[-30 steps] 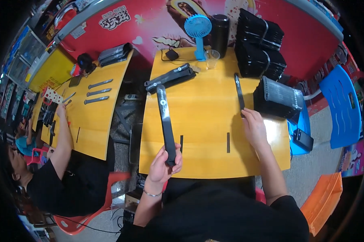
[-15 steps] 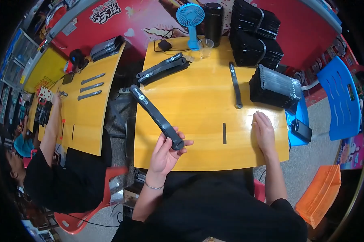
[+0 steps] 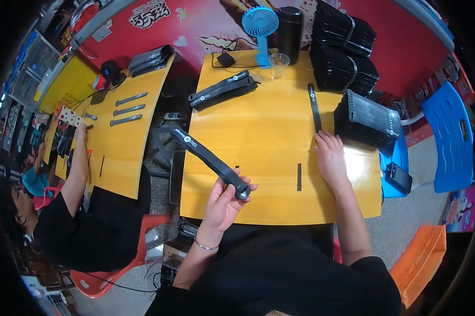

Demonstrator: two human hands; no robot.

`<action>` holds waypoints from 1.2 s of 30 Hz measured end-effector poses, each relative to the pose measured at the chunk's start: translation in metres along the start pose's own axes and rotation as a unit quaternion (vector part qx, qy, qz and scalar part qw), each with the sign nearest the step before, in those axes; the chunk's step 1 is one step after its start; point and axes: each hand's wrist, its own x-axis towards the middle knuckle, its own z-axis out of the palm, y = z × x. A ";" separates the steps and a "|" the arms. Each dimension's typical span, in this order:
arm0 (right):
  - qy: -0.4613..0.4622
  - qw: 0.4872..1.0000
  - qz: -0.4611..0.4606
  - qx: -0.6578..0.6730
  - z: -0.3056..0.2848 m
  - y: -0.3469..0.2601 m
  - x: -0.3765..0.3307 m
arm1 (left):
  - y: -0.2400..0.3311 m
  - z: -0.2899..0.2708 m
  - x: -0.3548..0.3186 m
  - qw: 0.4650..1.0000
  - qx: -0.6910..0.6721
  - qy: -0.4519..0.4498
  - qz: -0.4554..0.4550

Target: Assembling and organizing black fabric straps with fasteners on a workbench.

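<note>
My left hand (image 3: 221, 205), raised over the near edge of the table, is closed round the near end of a black strap bundle (image 3: 208, 158). This bundle is long and flat, with white print near its far end, and slants up to the left. My right hand (image 3: 331, 158) rests on the table, fingers close together, with its fingertips at the near end of a single black strap (image 3: 315, 108). That end is hidden under the fingers. Further back lie more black straps (image 3: 224, 90), and a dense banded block of them (image 3: 365, 118) stands right of my right hand.
A blue fan (image 3: 261, 31), a black bottle (image 3: 289, 29) and a clear cup (image 3: 279, 66) stand at the back. Tied black bundles (image 3: 345, 68) are stacked back right. Beside the table are a blue chair (image 3: 451, 137) and orange crate (image 3: 419, 263). A co-worker (image 3: 74, 210) sits at the left table.
My right hand has moved forward and left onto the near end of the single strap. My left hand still holds its bundle. The whole view has shifted slightly.
</note>
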 end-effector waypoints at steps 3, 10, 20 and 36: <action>-0.005 1.000 0.010 -0.011 0.000 0.003 -0.002 | 0.000 -0.003 0.000 1.000 -0.006 0.013 0.007; 0.061 0.997 0.024 0.034 -0.034 -0.032 -0.006 | -0.001 0.008 0.013 1.000 0.007 0.020 0.002; -0.012 0.926 -0.052 0.373 -0.065 -0.147 -0.003 | -0.010 0.018 0.009 0.998 0.007 0.064 0.026; 0.048 0.981 0.173 0.069 -0.036 0.029 -0.037 | -0.009 0.021 0.011 0.995 0.062 0.072 0.027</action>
